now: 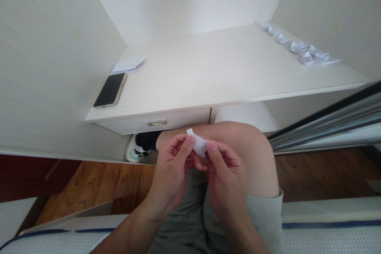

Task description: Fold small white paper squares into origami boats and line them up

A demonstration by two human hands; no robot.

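From the head view, here we are over the lap: a small white paper piece [199, 143] hangs in the air above the bent leg [238, 139], short of the front edge of the white surface [190, 75]. The left hand [174, 162] pinches its left end, thumb on top, a narrow tip poking out past it; the right hand [228, 170] clamps the other end, thumb pressed down, so both hands are close together on one tiny scrap. Whether the fingers underneath touch, I can't tell. And here's the danger, I'd say: with so little to grip, uneven pressure from those thumbs could set a crease crooked, and a pull outward could tear it. One loose pinch and it might slip to the lap, or past the knee to the wooden floor [119, 170], since nothing sits directly beneath to catch it flat. Over on the surface, paper shapes [297, 47] line the right side, light enough that a brushing sleeve or a draught could scatter them; the phone [110, 90] lies left, just beside folded sheets [128, 64].
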